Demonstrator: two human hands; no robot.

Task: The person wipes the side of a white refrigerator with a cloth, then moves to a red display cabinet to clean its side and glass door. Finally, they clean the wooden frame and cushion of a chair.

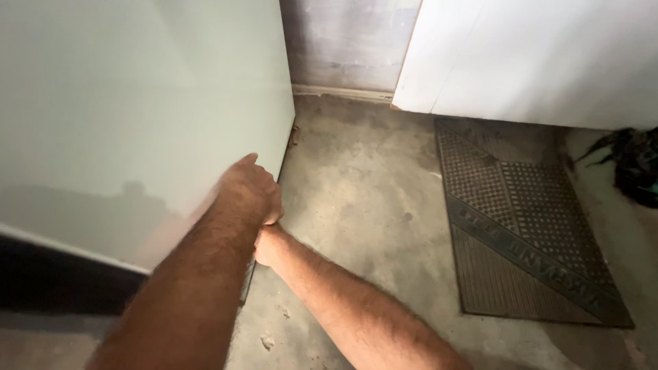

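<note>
A large pale green panel (130, 103) stands upright on the left, its lower right edge meeting the concrete floor (356, 185). My left hand (250, 188) rests against that edge low down, with the fingers curled around it and the thumb lying on the panel's face. My right hand (269, 247) reaches in just below and behind the left one, at the foot of the same edge. Its fingers are hidden behind my left forearm and the panel.
A dark rubber doormat (528, 226) lies on the floor to the right. A white board (534, 55) leans at the top right, beside a grey wall (346, 41). Dark leaves (634, 164) show at the right edge. Small debris (267, 340) lies near my arms.
</note>
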